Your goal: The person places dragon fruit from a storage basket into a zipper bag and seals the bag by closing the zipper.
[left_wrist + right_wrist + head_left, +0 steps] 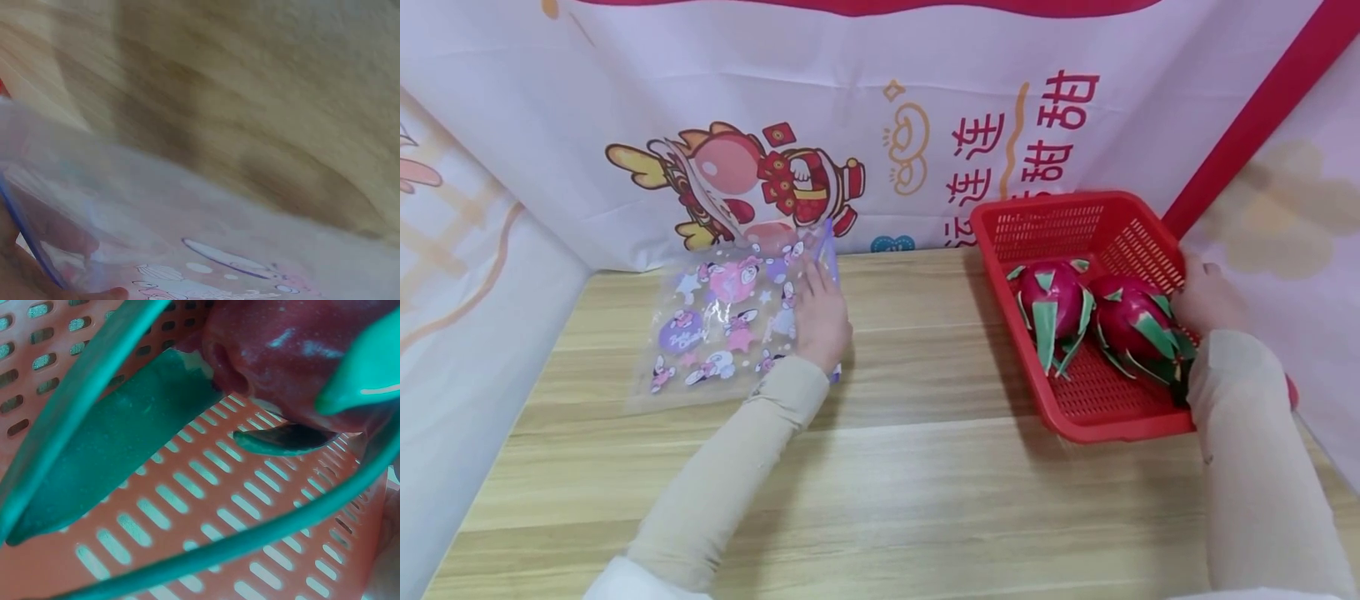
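Note:
A clear plastic bag (730, 333) with pink and purple cartoon prints lies flat on the left of the table. My left hand (822, 321) pinches it near its purple-edged right side. In the left wrist view, fingertips (119, 292) show at the bag's lower-left edge, part of the hand behind see-through plastic. At the right, a red perforated basket (1011, 325) contains two dragon fruits, one on the left (1051, 283) and one on the right (1123, 312). My right hand (1213, 298) grips the basket's right rim, beside the right fruit; some fingers are hidden.
The wooden table (895, 492) runs between the bag and the basket and toward me. A printed white cloth (880, 92) with a cartoon figure and red characters stands behind it. Cloth walls (1292, 233) close in both sides.

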The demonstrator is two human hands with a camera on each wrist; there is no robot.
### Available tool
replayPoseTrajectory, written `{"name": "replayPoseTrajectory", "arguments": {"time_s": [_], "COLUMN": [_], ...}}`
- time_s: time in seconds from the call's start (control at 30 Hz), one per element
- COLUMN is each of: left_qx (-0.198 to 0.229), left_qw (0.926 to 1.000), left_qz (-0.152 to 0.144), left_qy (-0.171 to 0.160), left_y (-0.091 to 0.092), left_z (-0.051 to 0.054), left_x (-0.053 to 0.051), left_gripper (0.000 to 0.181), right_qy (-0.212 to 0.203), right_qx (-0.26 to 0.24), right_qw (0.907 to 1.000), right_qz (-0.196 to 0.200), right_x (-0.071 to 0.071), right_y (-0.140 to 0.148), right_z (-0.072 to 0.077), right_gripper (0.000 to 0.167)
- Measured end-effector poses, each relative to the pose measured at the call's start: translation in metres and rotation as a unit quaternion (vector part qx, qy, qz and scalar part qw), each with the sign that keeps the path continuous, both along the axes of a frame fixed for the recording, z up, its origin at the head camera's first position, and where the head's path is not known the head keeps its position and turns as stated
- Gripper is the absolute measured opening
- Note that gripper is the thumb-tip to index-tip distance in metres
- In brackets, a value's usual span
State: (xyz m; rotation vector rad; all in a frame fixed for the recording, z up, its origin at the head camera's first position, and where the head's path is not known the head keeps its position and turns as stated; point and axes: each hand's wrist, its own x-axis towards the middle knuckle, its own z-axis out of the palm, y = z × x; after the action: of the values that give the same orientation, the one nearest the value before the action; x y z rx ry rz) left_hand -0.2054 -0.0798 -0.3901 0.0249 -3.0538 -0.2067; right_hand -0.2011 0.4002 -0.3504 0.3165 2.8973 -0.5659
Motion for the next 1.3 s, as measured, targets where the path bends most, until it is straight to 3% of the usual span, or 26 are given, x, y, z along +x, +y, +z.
{"name": "replayPoseTrajectory", "arguments": {"time_s": [0.17,0.3,0.47,0.63,0.8,1.03,1.3], "left_qx": [0.061,0.062,0.067,0.091,0.098,0.068,0.106], "left_qw": [0.9981,0.9978,0.9973,0.9952,0.9934,0.9946,0.9884], "left_qz": [-0.007,-0.022,-0.029,-0.03,-0.036,-0.062,-0.087], "left_qy": [0.005,0.001,0.001,0.024,0.047,0.048,0.064], "left_y": [0.009,0.017,0.024,0.029,0.034,0.041,0.049], "left_z": [0.002,0.005,0.007,0.007,0.006,0.006,0.007], "left_x": [0.001,0.004,0.007,0.009,0.012,0.015,0.021], "left_gripper": [0.078,0.072,0.087,0.1,0.098,0.093,0.087], "right_qy": [0.001,-0.004,-0.009,-0.01,-0.009,-0.01,-0.007], "right_qx": [0.0,-0.005,-0.005,-0.004,-0.005,-0.009,-0.01], "right_qw": [1.0,0.9999,0.9999,0.9999,0.9999,0.9998,0.9997], "right_qz": [-0.003,-0.009,-0.011,-0.011,-0.01,-0.015,-0.019], "right_x": [-0.001,0.0,0.001,0.0,0.0,0.001,0.001], "right_y": [0.0,0.0,0.0,0.001,0.001,-0.001,-0.001], "right_z": [0.001,0.002,0.002,0.001,0.0,0.001,0.0], "right_gripper": [0.086,0.088,0.089,0.088,0.088,0.091,0.091]}}
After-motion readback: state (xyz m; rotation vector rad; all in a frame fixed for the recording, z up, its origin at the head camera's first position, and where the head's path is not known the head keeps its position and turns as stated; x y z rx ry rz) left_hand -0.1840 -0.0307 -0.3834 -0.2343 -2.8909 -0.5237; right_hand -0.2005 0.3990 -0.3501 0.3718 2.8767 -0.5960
